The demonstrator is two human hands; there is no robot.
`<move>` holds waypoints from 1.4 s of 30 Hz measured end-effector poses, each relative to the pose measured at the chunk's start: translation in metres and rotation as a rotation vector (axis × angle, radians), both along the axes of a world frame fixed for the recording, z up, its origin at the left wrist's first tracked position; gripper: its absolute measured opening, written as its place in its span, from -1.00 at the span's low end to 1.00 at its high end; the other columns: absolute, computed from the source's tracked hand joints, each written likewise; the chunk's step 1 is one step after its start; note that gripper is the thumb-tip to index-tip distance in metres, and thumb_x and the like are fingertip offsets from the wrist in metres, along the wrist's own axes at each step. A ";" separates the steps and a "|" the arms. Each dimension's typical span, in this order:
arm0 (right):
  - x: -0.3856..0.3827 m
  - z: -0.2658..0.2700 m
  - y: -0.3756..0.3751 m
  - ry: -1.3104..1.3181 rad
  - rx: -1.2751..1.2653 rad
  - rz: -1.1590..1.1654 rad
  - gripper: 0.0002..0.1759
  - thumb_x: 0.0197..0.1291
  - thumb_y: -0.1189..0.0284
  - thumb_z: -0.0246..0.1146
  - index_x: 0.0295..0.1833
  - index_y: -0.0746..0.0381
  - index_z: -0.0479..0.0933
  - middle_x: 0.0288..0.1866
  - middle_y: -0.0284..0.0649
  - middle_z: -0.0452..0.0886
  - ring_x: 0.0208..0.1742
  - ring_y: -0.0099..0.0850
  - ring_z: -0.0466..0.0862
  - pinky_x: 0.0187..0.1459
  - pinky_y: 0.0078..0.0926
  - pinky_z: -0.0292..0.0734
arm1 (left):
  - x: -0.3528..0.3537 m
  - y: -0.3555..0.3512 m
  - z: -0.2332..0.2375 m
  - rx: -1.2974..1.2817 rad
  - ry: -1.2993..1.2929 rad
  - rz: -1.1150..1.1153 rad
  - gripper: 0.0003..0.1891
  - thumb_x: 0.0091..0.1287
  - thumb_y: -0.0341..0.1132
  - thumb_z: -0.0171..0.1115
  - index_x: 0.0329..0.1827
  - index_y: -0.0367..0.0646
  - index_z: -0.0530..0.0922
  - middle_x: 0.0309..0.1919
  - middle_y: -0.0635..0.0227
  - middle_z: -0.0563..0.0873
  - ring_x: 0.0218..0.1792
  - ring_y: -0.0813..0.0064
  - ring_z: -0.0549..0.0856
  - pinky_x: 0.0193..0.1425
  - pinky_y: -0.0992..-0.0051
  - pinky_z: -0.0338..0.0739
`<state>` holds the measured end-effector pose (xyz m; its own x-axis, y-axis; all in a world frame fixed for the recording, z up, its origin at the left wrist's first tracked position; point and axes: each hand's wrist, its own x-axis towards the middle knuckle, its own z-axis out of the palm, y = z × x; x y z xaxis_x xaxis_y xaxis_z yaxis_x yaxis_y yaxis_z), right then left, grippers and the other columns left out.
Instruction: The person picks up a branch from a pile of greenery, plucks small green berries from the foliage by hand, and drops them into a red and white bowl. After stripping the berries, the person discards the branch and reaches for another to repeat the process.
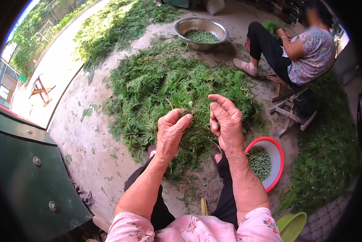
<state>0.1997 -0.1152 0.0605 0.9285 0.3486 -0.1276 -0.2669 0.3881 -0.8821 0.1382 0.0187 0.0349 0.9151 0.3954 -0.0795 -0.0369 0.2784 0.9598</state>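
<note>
My left hand [171, 131] is closed in a pinch, thumb against forefinger, on a thin green sprig [169, 103] whose brown stem sticks up past the fingers. A small pale green seed cone [191, 104] shows just beyond the thumb tip. To its right, a short gap away, my right hand [228, 125] is half curled, forefinger stretched out and lower fingers folded into the palm. What those folded fingers hold, I cannot tell. Beneath both hands spreads a heap of feathery evergreen cuttings [148, 86] on the ground.
By my right leg stands a red-rimmed white basin [276, 169] with green cones [260, 163] inside. Beyond the heap sits a metal basin [220, 30] of cones. A person [310, 52] sits at right, near folding stools [287, 111]. A green panel [32, 177] stands at left.
</note>
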 end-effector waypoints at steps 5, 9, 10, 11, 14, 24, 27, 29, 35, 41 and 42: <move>-0.004 -0.005 0.004 -0.070 -0.188 0.152 -0.77 0.21 0.41 0.23 -0.07 0.29 0.54 -0.61 -0.49 0.41 -0.70 -0.77 0.31 -0.72 -0.80 0.12 | 0.000 -0.001 0.000 -0.027 -0.006 0.012 -0.94 0.17 -0.44 0.25 -0.35 -0.24 0.57 -0.50 0.54 0.58 -0.47 0.74 0.47 -0.34 0.66 0.35; -0.007 -0.008 0.005 0.022 -0.199 0.218 -0.69 0.19 0.42 0.25 0.01 0.34 0.52 -0.58 -0.46 0.44 -0.71 -0.76 0.31 -0.72 -0.79 0.14 | 0.001 -0.001 0.002 -0.058 -0.009 0.045 -0.96 0.16 -0.45 0.27 -0.39 -0.21 0.58 -0.53 0.59 0.55 -0.50 0.80 0.42 -0.41 0.70 0.30; -0.007 -0.008 0.005 0.058 -0.167 0.219 -0.68 0.19 0.42 0.25 0.01 0.35 0.52 -0.57 -0.45 0.45 -0.71 -0.77 0.31 -0.72 -0.79 0.14 | 0.000 0.000 -0.001 -0.059 -0.008 0.046 -0.96 0.16 -0.45 0.27 -0.39 -0.21 0.58 -0.53 0.59 0.55 -0.50 0.80 0.42 -0.41 0.70 0.30; -0.007 -0.008 0.005 0.095 -0.135 0.219 -0.68 0.18 0.42 0.26 0.02 0.35 0.52 -0.56 -0.44 0.46 -0.71 -0.77 0.31 -0.72 -0.80 0.14 | 0.001 0.001 -0.005 -0.019 0.000 0.039 -0.95 0.16 -0.45 0.27 -0.42 -0.21 0.57 -0.55 0.61 0.53 -0.51 0.81 0.39 -0.45 0.69 0.26; -0.009 -0.013 0.006 0.077 -0.128 0.181 -0.74 0.16 0.45 0.27 -0.05 0.34 0.56 -0.52 -0.43 0.49 -0.68 -0.75 0.36 -0.69 -0.78 0.20 | 0.001 -0.003 -0.001 0.036 0.022 0.065 -0.90 0.14 -0.46 0.26 -0.50 -0.22 0.53 -0.61 0.63 0.46 -0.54 0.83 0.33 -0.51 0.67 0.20; -0.025 -0.024 0.022 -0.586 -0.542 -0.187 -0.85 0.05 0.56 0.31 -0.23 0.38 0.60 -0.45 -0.23 0.60 -0.45 -0.52 0.57 -0.43 -0.58 0.46 | -0.001 -0.004 -0.013 0.229 0.036 0.176 -0.79 0.10 -0.47 0.22 -0.62 -0.22 0.38 -0.67 0.67 0.32 -0.56 0.81 0.23 -0.56 0.62 0.11; -0.021 -0.018 0.017 -0.209 -0.237 -0.098 -0.83 0.09 0.55 0.28 -0.19 0.36 0.56 -0.47 -0.26 0.58 -0.47 -0.57 0.55 -0.52 -0.61 0.42 | -0.002 -0.004 -0.008 0.030 0.038 0.251 -0.79 0.12 -0.48 0.23 -0.60 -0.21 0.38 -0.65 0.69 0.32 -0.55 0.81 0.22 -0.54 0.63 0.10; -0.011 -0.015 0.011 0.155 0.110 0.034 -0.81 0.18 0.48 0.21 -0.11 0.32 0.47 -0.40 -0.28 0.54 -0.53 -0.67 0.48 -0.66 -0.72 0.30 | -0.004 -0.002 -0.004 0.000 0.019 0.245 -0.80 0.16 -0.47 0.25 -0.57 -0.19 0.41 -0.63 0.70 0.33 -0.55 0.82 0.23 -0.54 0.65 0.10; 0.006 -0.019 0.001 0.239 0.249 0.131 -0.79 0.24 0.37 0.18 -0.13 0.29 0.48 -0.40 -0.32 0.52 -0.62 -0.70 0.43 -0.73 -0.79 0.17 | -0.006 -0.001 -0.002 0.060 0.060 0.081 -0.92 0.18 -0.41 0.28 -0.35 -0.24 0.62 -0.52 0.62 0.55 -0.50 0.79 0.39 -0.42 0.69 0.25; 0.006 -0.017 -0.002 0.220 0.000 0.280 -0.74 0.22 0.32 0.23 -0.14 0.31 0.54 -0.45 -0.39 0.50 -0.64 -0.75 0.41 -0.76 -0.82 0.11 | -0.006 -0.004 -0.002 0.155 0.059 -0.022 -0.83 0.23 -0.33 0.27 -0.27 -0.28 0.62 -0.60 0.66 0.48 -0.56 0.83 0.34 -0.53 0.70 0.20; 0.005 -0.016 -0.002 0.224 0.008 0.297 -0.74 0.20 0.35 0.25 -0.12 0.32 0.54 -0.48 -0.41 0.49 -0.65 -0.76 0.39 -0.76 -0.82 0.11 | -0.006 -0.004 -0.002 0.155 0.061 -0.024 -0.83 0.23 -0.33 0.27 -0.27 -0.28 0.62 -0.60 0.66 0.48 -0.56 0.83 0.34 -0.53 0.70 0.20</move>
